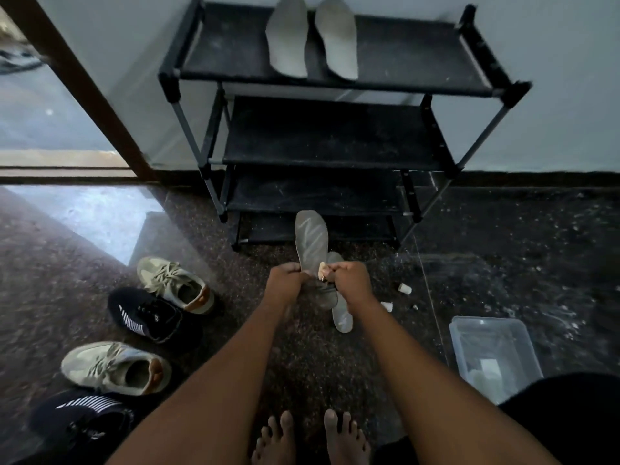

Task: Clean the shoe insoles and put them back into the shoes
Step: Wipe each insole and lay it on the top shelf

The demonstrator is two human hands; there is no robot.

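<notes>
A: grip status?
B: left hand [285, 280] curled tight round the grey insole [312, 243] at its near end — centre, before the rack [335, 135]. right hand [349, 280] pinches a pale cloth [323, 275] against it.
A: branding?
B: black shoe [144, 313], left — white stripes, marking too blurred to read.

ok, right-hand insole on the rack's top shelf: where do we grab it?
Pinch the right insole by its near end, coming from the front. That end lies by the front edge of the top shelf, open to reach; the left insole sits close alongside, leaving little room for a side grip.
</notes>
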